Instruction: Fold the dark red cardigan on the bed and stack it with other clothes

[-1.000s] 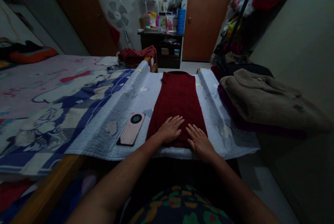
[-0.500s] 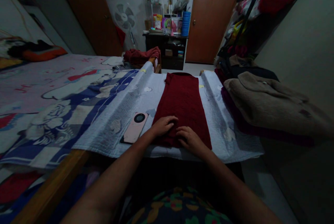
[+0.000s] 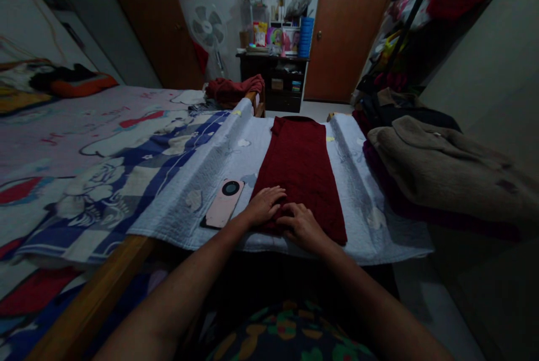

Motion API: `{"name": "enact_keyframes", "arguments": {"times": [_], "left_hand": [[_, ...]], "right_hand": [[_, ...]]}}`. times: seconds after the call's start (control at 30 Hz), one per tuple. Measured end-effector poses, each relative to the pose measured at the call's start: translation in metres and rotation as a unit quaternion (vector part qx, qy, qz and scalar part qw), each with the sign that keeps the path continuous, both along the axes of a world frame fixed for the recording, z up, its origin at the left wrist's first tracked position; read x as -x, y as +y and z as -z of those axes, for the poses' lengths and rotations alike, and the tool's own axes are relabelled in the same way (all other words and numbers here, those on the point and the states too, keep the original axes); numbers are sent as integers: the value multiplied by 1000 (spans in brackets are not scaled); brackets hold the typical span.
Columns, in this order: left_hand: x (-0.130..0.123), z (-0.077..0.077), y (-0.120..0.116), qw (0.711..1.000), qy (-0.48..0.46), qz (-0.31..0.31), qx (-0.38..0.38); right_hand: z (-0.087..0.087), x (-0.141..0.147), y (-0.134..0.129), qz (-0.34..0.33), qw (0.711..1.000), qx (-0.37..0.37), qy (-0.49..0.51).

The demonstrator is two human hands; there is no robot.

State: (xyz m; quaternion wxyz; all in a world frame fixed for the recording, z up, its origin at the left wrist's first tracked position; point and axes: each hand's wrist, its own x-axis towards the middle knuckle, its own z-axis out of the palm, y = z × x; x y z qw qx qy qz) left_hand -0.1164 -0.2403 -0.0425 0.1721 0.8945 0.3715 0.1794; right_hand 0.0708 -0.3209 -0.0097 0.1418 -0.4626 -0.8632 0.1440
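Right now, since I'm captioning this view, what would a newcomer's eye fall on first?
Probably the dark red cloth lying mid-picture on the pale cover, with the fingers of the left hand and right hand at its near end. Next, the pink phone left of the cloth, then the brown garment piled at right.

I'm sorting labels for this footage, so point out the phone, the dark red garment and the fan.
Phone (image 3: 223, 207): head view, on its pink back.
Dark red garment (image 3: 300, 171): head view, on its flat middle.
Fan (image 3: 207, 27): head view, on its hub.
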Motion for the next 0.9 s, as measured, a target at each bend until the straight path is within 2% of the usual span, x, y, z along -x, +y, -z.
{"name": "enact_keyframes", "arguments": {"times": [0.1,0.27,0.5,0.77,0.9], "left_hand": [[1,-2,2,1000,5,3,11],[0,-10,-1,997,49,5,51],[1,-3,-15,995,93,-23,-12],[5,0,-15,996,84,-9,-35],[5,-2,-15,996,81,-10,-25]], "right_hand": [[4,2,1,15,1000,-9,-2],[11,-3,1,14,998,-20,55],[14,-10,-7,-23,996,-56,65],[11,-4,-6,17,998,-13,61],[3,-11,-5,8,993,32,110]]}}
